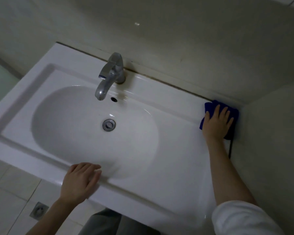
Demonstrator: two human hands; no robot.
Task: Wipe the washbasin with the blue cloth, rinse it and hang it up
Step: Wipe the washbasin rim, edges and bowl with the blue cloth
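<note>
In the head view, much of the blue cloth [209, 106] is covered by the right hand [216, 123], so only its edges are seen — a strip at the hand's nine o'clock side and a corner past the fingertips. Its lower end is lost in shadow against the side wall, and a thin dark line hanging below it cannot be identified. The cloth is laid folded on the flat ledge of the washbasin [173, 150], at about three o'clock from the drain [109, 125], pushed into the corner where the back wall and side wall meet. Its long axis appears to run from twelve to six o'clock, along the side wall. The right hand is pressed flat on the cloth, fingers spread and pointing to roughly one o'clock. The left hand [80, 181] is seen at the front rim, near six o'clock from the drain, open with fingers loosely apart and holding nothing — its outline is blurred. The tap [111, 75] stands at twelve o'clock. Both forearms are cut off by the lower frame edge.
</note>
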